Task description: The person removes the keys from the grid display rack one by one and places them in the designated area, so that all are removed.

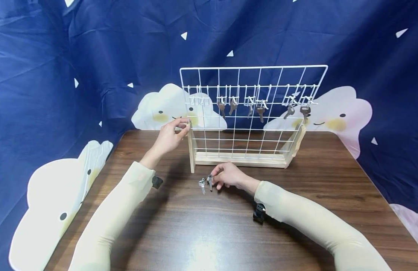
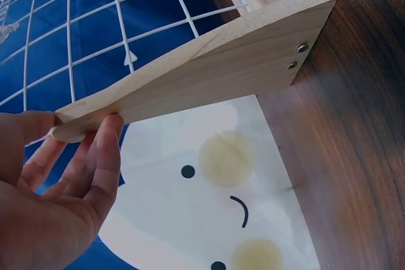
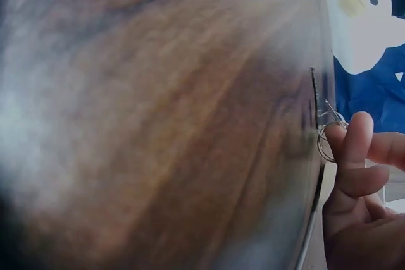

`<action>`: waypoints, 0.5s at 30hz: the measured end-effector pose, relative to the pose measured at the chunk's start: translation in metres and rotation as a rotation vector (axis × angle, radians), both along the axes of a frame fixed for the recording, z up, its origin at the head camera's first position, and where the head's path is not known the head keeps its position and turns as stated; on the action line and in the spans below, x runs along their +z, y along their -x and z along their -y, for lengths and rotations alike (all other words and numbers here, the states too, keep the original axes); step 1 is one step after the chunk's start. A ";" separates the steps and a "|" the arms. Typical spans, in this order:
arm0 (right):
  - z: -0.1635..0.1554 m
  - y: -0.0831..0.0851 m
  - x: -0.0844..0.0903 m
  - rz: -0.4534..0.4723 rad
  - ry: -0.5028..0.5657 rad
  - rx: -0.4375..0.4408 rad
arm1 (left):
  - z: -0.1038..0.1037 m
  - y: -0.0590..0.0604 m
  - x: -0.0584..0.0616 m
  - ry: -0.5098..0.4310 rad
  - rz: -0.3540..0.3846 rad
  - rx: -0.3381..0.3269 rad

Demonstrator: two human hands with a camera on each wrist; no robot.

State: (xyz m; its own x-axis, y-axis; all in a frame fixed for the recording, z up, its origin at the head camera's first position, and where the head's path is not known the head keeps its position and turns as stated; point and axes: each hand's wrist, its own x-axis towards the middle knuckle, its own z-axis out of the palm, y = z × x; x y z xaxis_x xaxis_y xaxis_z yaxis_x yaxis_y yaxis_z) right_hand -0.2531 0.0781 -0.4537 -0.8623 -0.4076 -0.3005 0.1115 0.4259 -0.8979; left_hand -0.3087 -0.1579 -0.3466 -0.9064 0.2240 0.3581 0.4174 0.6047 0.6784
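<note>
A white wire grid rack (image 1: pixel 233 128) stands on wooden legs on the table, with several keys hanging from its hooks. My left hand (image 1: pixel 171 134) holds the top end of the left wooden side piece (image 2: pixel 209 61), thumb on one face and fingers on the other. In front of the rack, my right hand (image 1: pixel 229 175) is low over the table and pinches the ring (image 3: pixel 324 145) of a key (image 1: pixel 210 183) between thumb and fingers. Just left of it, a second silver key (image 1: pixel 202 186) with a ring lies on the table.
The brown wooden table (image 1: pixel 297 233) extends around the rack. Hooks (image 1: pixel 198 99) at the grid's left end carry no keys. Behind hangs a dark blue curtain (image 1: pixel 134 45) with cloud shapes. The rack's wooden base bar (image 1: pixel 240 161) runs behind my right hand.
</note>
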 end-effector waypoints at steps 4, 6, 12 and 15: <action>0.001 -0.001 -0.001 0.014 -0.010 0.008 | 0.000 0.000 0.000 0.013 -0.012 0.000; 0.001 -0.002 -0.002 0.009 -0.015 0.007 | 0.000 0.000 0.000 0.013 -0.012 -0.001; 0.001 0.000 -0.006 -0.018 -0.047 -0.003 | 0.000 -0.001 0.001 0.002 0.008 0.002; 0.000 0.001 -0.007 -0.025 -0.069 -0.013 | 0.000 -0.001 0.001 0.000 0.014 0.004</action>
